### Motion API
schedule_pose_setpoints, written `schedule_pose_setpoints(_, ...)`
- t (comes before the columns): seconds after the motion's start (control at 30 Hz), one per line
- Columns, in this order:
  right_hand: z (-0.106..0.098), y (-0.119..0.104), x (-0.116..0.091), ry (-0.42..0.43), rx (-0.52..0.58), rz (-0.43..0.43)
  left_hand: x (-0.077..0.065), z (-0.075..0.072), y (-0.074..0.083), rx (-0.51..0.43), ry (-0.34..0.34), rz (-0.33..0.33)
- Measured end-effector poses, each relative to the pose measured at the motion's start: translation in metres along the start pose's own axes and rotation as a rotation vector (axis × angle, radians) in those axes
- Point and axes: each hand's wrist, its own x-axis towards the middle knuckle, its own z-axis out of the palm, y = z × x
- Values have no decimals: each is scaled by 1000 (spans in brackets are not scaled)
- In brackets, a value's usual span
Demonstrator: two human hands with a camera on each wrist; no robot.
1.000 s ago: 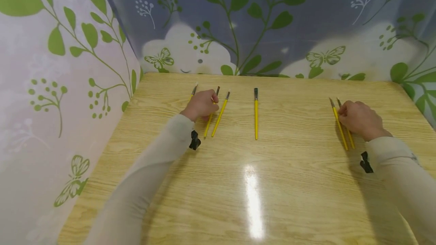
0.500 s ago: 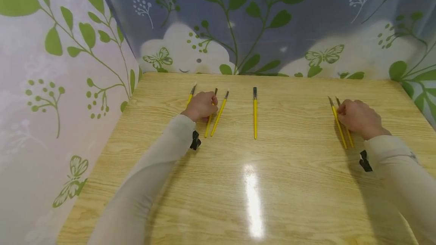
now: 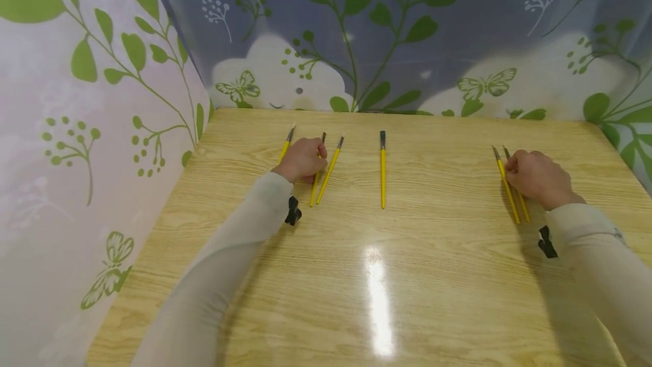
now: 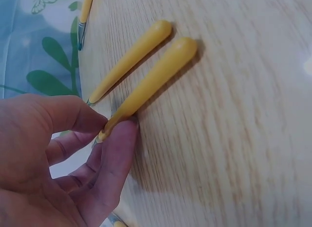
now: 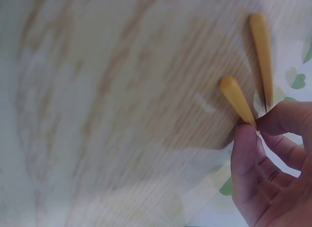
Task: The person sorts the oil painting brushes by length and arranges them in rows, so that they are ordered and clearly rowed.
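My left hand (image 3: 301, 160) pinches a yellow-handled paintbrush (image 4: 161, 73) between thumb and fingertips, its dark bristles pointing away. A second yellow paintbrush (image 3: 331, 169) lies just right of it, nearly parallel. Left of the hand, another paintbrush (image 3: 287, 143) is partly hidden under the wrist side. Far to the right, my right hand (image 3: 540, 179) pinches a paintbrush (image 5: 237, 97) near its ferrule, as the right wrist view shows. Close on its left lies one more paintbrush (image 3: 506, 186), slanted the same way.
A flat-tipped paintbrush (image 3: 383, 171) lies alone on the wood-grain table (image 3: 438, 276) between the hands. Behind stands a leaf-patterned backdrop (image 3: 407, 27), with a similar patterned wall (image 3: 56, 174) along the left. A bright reflection shows on the near tabletop.
The brush in my left hand has shifted slightly, its handle end swinging right toward the neighbouring brush. The left hand sits a touch nearer. My right hand stays in place.
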Motion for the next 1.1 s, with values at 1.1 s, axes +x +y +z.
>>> schedule_pose_setpoints(1.1, -1, -5, -3, 0, -3, 2, -9, -47, -50, 312, 43, -138)
